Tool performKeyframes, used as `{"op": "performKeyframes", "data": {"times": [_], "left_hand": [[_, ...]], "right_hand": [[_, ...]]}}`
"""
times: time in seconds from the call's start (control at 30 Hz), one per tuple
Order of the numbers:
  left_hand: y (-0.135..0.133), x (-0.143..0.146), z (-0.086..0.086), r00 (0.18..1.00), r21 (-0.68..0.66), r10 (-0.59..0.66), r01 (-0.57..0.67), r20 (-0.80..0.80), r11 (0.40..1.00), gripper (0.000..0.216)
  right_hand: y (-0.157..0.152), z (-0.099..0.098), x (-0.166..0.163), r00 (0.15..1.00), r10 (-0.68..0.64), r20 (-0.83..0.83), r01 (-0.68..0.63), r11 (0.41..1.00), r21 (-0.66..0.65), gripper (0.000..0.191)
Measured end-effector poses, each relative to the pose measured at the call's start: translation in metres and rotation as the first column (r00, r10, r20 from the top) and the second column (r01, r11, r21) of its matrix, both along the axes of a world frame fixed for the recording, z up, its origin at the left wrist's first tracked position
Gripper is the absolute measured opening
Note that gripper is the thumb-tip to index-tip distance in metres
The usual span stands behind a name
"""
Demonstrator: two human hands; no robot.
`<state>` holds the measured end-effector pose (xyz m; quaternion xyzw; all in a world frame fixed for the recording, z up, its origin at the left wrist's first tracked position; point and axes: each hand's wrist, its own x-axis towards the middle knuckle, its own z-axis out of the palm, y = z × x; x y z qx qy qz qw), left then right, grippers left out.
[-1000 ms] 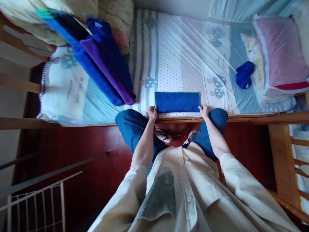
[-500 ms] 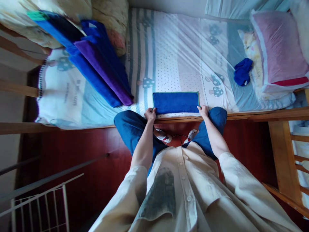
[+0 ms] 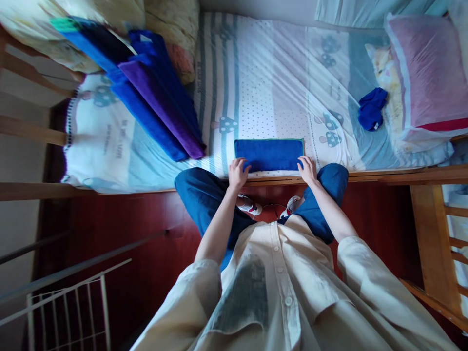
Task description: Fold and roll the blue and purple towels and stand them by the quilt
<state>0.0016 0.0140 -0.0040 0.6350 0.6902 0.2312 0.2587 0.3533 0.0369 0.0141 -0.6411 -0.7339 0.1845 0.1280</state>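
Observation:
A blue towel (image 3: 269,154) with green edging lies flat, folded into a long rectangle, along the front edge of the bed. At its near left corner is my left hand (image 3: 238,172), fingers apart and resting on or just over the cloth. My right hand (image 3: 307,168) is at the near right corner, its fingers spread and the tips by the towel's edge. Neither hand grips the cloth. Off to the left, long folded blue towels (image 3: 146,119) lie side by side with a purple towel (image 3: 161,107) among them.
A crumpled blue cloth (image 3: 372,109) lies on the right of the patterned bed sheet (image 3: 256,87), beside a pink pillow (image 3: 427,73). Beige bedding (image 3: 171,34) is heaped at the back left. A white wire rack (image 3: 69,312) stands low on the left, and a wooden bed rail (image 3: 435,243) on the right.
Both hands have let go of the towel's near corners and their fingers have opened. My left hand has shifted slightly inward over the corner. The towel still lies flat.

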Motion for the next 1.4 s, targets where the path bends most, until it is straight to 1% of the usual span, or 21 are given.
{"op": "performKeyframes", "data": {"times": [0.03, 0.1, 0.2, 0.3, 0.4, 0.67, 0.93, 1.07, 1.2, 1.3, 1.4], "left_hand": [[-0.002, 0.003, 0.0, 0.996, -0.017, -0.091, 0.09, -0.016, 0.996, 0.034], [-0.004, 0.006, -0.004, 0.979, -0.048, -0.197, 0.195, -0.047, 0.98, 0.042], [-0.006, 0.005, -0.013, 0.967, -0.081, -0.238, 0.231, -0.087, 0.969, 0.054], [-0.006, 0.0, -0.021, 0.962, -0.09, -0.249, 0.24, -0.112, 0.967, 0.06], [-0.004, -0.004, -0.024, 0.957, -0.087, -0.258, 0.248, -0.132, 0.965, 0.06], [0.0, -0.008, -0.021, 0.936, -0.112, -0.315, 0.3, -0.154, 0.947, 0.061], [-0.006, -0.006, -0.013, 0.938, -0.116, -0.307, 0.291, -0.16, 0.95, 0.063], [-0.008, -0.009, -0.007, 0.927, -0.155, -0.34, 0.317, -0.157, 0.936, 0.062], [-0.005, -0.017, -0.003, 0.915, -0.207, -0.39, 0.364, -0.103, 0.908, 0.063], [-0.003, -0.022, -0.002, 0.941, -0.221, -0.334, 0.316, -0.05, 0.923, 0.061], [0.0, -0.024, -0.001, 0.982, -0.209, -0.187, 0.184, 0.005, 0.96, 0.055]], "right_hand": [[-0.002, 0.001, -0.002, 0.998, 0.06, 0.009, -0.06, 0.998, -0.021, 0.038], [-0.005, 0.001, -0.005, 0.987, 0.158, 0.029, -0.155, 0.985, -0.077, 0.042], [-0.009, -0.002, -0.005, 0.974, 0.218, 0.06, -0.207, 0.967, -0.151, 0.05], [-0.009, -0.004, -0.005, 0.976, 0.2, 0.09, -0.182, 0.967, -0.176, 0.055], [-0.006, -0.004, -0.005, 0.976, 0.178, 0.122, -0.155, 0.972, -0.176, 0.055], [0.003, -0.006, -0.003, 0.981, 0.144, 0.128, -0.124, 0.981, -0.147, 0.058], [0.001, 0.001, -0.001, 0.987, 0.129, 0.096, -0.112, 0.98, -0.166, 0.054], [-0.003, 0.007, 0.006, 0.989, 0.108, 0.103, -0.082, 0.97, -0.23, 0.057], [-0.002, 0.014, 0.014, 0.987, 0.069, 0.142, -0.019, 0.946, -0.323, 0.049], [0.001, 0.016, 0.017, 0.997, 0.029, 0.073, -0.003, 0.943, -0.332, 0.042], [0.006, 0.014, 0.017, 1.0, -0.018, 0.0, 0.017, 0.945, -0.327, 0.039]]}}
